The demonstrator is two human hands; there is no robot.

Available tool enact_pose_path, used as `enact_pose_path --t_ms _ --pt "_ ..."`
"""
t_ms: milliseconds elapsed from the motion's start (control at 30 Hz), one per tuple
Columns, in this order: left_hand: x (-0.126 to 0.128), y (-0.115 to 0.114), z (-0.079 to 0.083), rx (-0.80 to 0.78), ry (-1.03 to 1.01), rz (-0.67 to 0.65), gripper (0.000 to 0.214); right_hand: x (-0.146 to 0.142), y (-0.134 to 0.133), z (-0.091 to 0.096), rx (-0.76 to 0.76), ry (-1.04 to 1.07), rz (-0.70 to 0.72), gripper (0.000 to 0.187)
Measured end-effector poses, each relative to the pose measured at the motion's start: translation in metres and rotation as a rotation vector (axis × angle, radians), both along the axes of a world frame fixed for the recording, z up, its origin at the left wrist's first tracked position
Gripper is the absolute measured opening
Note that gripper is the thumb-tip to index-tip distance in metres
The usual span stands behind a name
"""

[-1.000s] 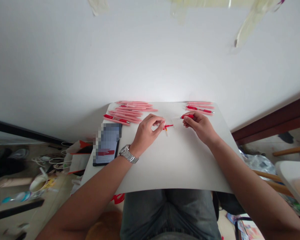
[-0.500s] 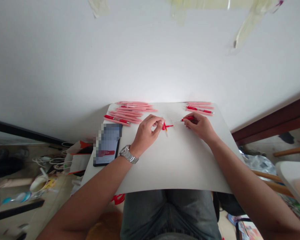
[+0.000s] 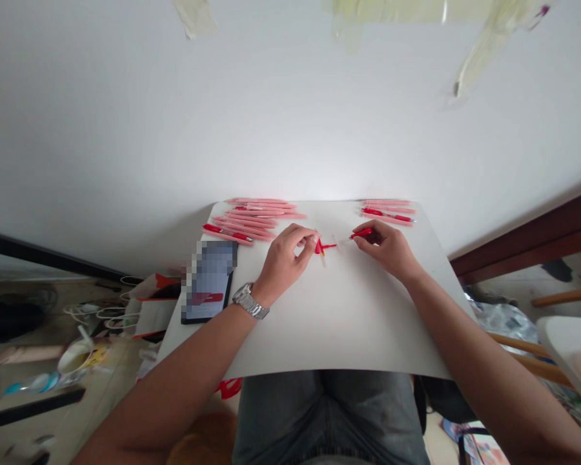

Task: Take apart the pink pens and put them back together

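Note:
Over the middle of the white table (image 3: 295, 316), my left hand (image 3: 290, 252) has its thumb and forefinger pinched on a small red pen part (image 3: 318, 247). Beside those fingertips lie a thin red piece (image 3: 329, 246) and a short piece with a yellow band (image 3: 323, 254); whether they touch the held part I cannot tell. To the right, my right hand (image 3: 382, 244) is closed around a red pen barrel (image 3: 361, 234), its narrow end pointing left. A faint clear sliver shows between the two hands, too blurred to name.
Several pink-wrapped pens (image 3: 252, 219) lie at the back left, with a red pen (image 3: 227, 233) in front. More wrapped pens and another red pen (image 3: 388, 214) are at the back right. A phone (image 3: 208, 284) rests at the left edge. The wall (image 3: 290, 116) stands behind the table.
The red barrel has tilted in my right hand, and the thin tip that stuck out of it leftward no longer shows. My left hand has hardly moved.

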State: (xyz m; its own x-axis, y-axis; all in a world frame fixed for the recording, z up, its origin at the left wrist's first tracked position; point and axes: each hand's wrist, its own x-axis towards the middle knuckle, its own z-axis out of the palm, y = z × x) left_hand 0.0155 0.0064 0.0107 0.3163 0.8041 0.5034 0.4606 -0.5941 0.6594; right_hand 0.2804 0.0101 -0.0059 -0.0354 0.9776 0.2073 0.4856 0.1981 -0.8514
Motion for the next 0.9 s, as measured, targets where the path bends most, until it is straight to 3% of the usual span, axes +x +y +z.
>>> enact_pose_path --t_ms 900 --pt "-0.0007 0.0022 -0.0042 0.020 -0.015 -0.006 0.018 0.0024 0.0023 -0.0002 0.063 0.051 -0.081 0.028"
